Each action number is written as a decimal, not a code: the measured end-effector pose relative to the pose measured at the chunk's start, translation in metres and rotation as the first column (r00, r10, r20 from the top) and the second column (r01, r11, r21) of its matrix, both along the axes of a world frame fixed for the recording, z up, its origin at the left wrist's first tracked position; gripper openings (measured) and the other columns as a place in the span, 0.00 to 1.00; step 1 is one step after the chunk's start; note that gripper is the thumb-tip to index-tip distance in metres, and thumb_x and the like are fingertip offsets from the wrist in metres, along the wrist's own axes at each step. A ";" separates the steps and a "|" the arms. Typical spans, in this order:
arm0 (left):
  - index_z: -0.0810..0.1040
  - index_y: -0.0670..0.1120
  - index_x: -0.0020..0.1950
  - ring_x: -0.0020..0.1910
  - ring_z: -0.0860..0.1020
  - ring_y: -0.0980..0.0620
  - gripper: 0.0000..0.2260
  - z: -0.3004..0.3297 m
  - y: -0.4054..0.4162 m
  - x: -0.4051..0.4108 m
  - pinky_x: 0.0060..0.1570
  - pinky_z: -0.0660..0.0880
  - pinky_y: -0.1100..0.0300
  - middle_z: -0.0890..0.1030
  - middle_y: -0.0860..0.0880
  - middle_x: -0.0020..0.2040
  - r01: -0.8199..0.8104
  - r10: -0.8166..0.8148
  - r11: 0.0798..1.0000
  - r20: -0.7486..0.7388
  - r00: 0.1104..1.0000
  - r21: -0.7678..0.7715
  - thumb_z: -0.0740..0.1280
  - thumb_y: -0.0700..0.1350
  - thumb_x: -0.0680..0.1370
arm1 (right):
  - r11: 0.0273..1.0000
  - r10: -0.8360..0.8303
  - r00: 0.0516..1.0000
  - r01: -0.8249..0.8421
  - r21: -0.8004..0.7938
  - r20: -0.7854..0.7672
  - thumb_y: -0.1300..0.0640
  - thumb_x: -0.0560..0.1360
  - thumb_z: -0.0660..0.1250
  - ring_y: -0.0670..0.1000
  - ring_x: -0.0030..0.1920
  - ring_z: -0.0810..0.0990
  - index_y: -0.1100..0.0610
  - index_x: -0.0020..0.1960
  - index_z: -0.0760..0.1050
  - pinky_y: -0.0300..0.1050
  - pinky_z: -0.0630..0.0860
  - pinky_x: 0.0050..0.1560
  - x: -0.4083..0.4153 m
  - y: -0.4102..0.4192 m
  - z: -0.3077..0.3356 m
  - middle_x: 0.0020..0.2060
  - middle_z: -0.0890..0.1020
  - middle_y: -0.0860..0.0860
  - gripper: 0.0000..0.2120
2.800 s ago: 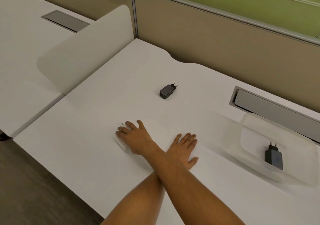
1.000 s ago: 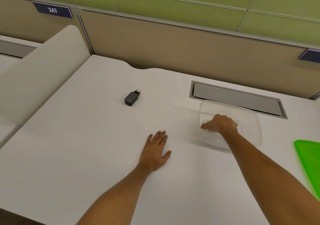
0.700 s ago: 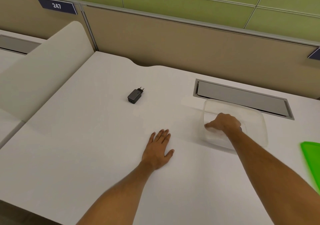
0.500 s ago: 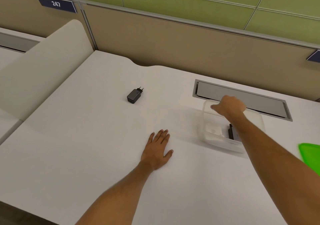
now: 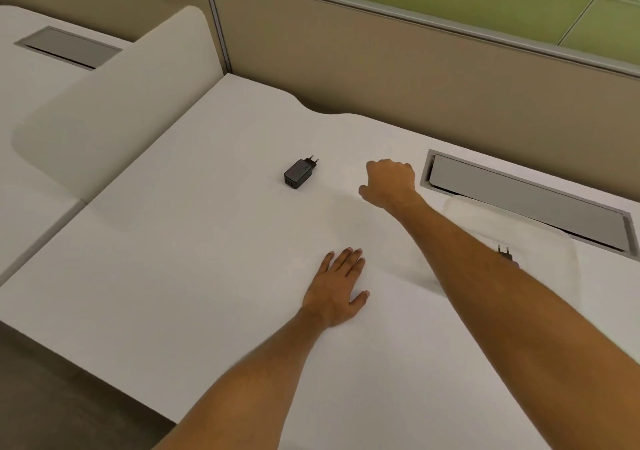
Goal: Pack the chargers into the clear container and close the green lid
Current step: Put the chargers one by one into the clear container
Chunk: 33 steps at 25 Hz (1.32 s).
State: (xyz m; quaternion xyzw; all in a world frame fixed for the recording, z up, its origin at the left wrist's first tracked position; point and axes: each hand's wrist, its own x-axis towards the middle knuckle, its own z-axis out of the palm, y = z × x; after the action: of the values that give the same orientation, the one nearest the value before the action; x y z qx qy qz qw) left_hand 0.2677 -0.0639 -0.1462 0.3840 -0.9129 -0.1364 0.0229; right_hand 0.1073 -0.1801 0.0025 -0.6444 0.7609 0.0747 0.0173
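Head view | left hand (image 5: 337, 287): flat, fingers spread, empty, on white desk (image 5: 194, 262) | right hand (image 5: 389, 184): loosely curled, empty, just right of small black plug-in charger (image 5: 298, 174) | clear plastic container (image 5: 550, 241): farther right, second charger's prongs (image 5: 504, 251) visible inside.

— What am I seeing on the white desk (image 5: 194, 248)?

— From my feed: a black charger (image 5: 297, 174) lying alone toward the back, plug pins pointing away.

— And on the right?

— I see the clear container (image 5: 540, 241) standing beside the grey cable hatch (image 5: 526, 200), and the left hand (image 5: 337, 288) pressed flat on the desktop.
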 end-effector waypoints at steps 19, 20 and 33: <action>0.55 0.47 0.77 0.77 0.51 0.49 0.30 -0.012 0.001 -0.002 0.76 0.44 0.48 0.58 0.47 0.78 -0.034 0.034 0.999 -0.058 0.998 0.000 0.52 0.61 0.79 | 0.890 0.427 0.904 -0.418 0.184 -0.007 0.60 0.72 0.66 0.56 0.77 0.53 0.54 0.78 0.47 0.62 0.54 0.73 0.086 -0.065 -0.068 0.78 0.51 0.49 0.41; 0.55 0.47 0.76 0.77 0.51 0.49 0.30 -0.013 0.000 -0.003 0.76 0.44 0.48 0.58 0.47 0.78 -0.034 0.034 0.999 -0.057 0.998 0.000 0.52 0.61 0.79 | 0.888 0.427 0.904 -0.418 0.191 -0.006 0.60 0.72 0.67 0.55 0.77 0.52 0.54 0.78 0.47 0.63 0.53 0.73 0.085 -0.068 -0.069 0.78 0.51 0.48 0.41; 0.53 0.46 0.77 0.78 0.47 0.49 0.30 -0.012 0.000 -0.002 0.76 0.44 0.47 0.55 0.47 0.79 -0.022 0.022 1.000 -0.031 0.999 0.016 0.52 0.61 0.79 | 0.883 0.469 0.873 -0.467 0.053 -0.130 0.61 0.73 0.66 0.55 0.68 0.68 0.58 0.71 0.65 0.60 0.55 0.73 0.081 -0.066 -0.079 0.67 0.71 0.54 0.27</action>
State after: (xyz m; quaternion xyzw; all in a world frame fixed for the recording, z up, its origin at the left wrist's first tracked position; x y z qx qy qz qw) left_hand 0.2653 -0.0637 -0.1578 0.3919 -0.9071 -0.1493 0.0356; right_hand 0.1882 -0.2462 -0.0768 -0.8022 0.5811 0.1287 -0.0478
